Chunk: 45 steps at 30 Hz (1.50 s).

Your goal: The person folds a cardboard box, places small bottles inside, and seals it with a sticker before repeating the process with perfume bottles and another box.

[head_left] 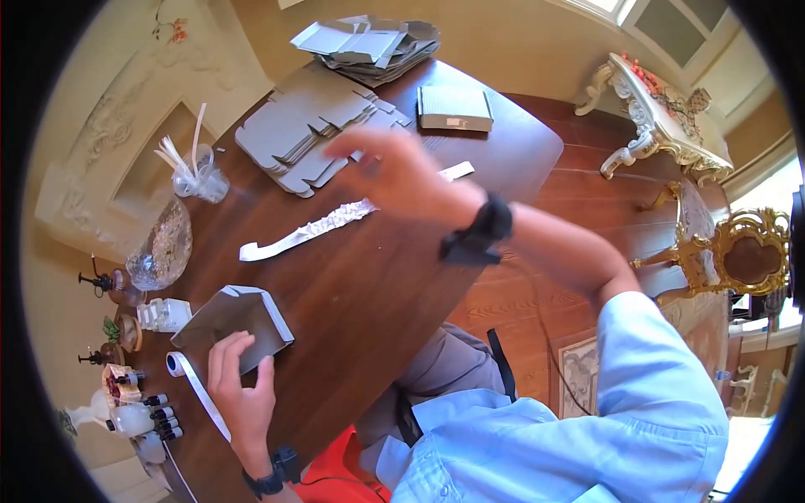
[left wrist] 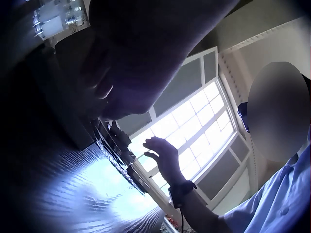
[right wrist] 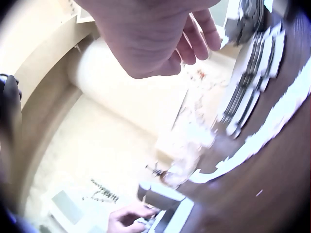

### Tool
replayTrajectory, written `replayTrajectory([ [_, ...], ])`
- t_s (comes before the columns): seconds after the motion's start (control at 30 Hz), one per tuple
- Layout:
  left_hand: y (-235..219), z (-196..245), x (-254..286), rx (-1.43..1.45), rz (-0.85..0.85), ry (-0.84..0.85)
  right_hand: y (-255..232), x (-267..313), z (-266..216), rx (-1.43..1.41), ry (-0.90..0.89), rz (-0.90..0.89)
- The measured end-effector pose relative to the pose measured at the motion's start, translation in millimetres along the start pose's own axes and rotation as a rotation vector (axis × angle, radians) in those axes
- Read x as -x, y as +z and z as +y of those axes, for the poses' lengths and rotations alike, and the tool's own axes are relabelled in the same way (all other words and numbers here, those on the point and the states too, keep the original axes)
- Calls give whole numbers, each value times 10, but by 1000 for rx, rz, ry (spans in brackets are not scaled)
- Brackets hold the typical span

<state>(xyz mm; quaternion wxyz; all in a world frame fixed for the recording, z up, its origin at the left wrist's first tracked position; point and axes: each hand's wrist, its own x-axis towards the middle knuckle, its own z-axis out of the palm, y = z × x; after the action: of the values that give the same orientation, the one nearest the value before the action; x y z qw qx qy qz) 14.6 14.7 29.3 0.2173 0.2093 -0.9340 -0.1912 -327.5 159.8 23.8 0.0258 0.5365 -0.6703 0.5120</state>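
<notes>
My left hand (head_left: 241, 394) is open, its fingers loosely bent at the near side of an open grey box (head_left: 251, 312), toward the tabletop's (head_left: 356, 293) left end. My right hand (head_left: 402, 172), blurred, is open too, raised over the middle of the tabletop. Beside my left hand lies a white tape roll (head_left: 174, 364) with a blue core, its tail unrolled. Past the box stand a clear container (head_left: 165, 314) and, at the left end, dark-capped bottles (head_left: 134, 419). Along the far edge, a glass bowl (head_left: 163, 247) holds small pale pieces, and a clear cup (head_left: 201, 184) holds upright white strips. A ruffled white strip (head_left: 323, 226) lies between the open box and the flat cardboard (head_left: 293, 126). Near the right end are a closed box (head_left: 455, 109) and a pile of folded cardboard (head_left: 369, 46). My right forearm (head_left: 562, 251) crosses the near edge.
</notes>
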Motion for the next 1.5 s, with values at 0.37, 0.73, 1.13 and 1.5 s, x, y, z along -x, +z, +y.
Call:
replayTrajectory([
  [0.37,-25,-148,-17,66,19,20,-1647,-199,1386,719,475,-608],
  [0.73,-250,-322,204,33,89,-135,-1534,-269,1414,773,428,-555],
  [1.13,-190,-566,151,59,57,-723,-516,157,-536,408,116,-803],
  [1.5,-199,-475,401,-14,285,-542,535,329,-903,374,-222,-623],
])
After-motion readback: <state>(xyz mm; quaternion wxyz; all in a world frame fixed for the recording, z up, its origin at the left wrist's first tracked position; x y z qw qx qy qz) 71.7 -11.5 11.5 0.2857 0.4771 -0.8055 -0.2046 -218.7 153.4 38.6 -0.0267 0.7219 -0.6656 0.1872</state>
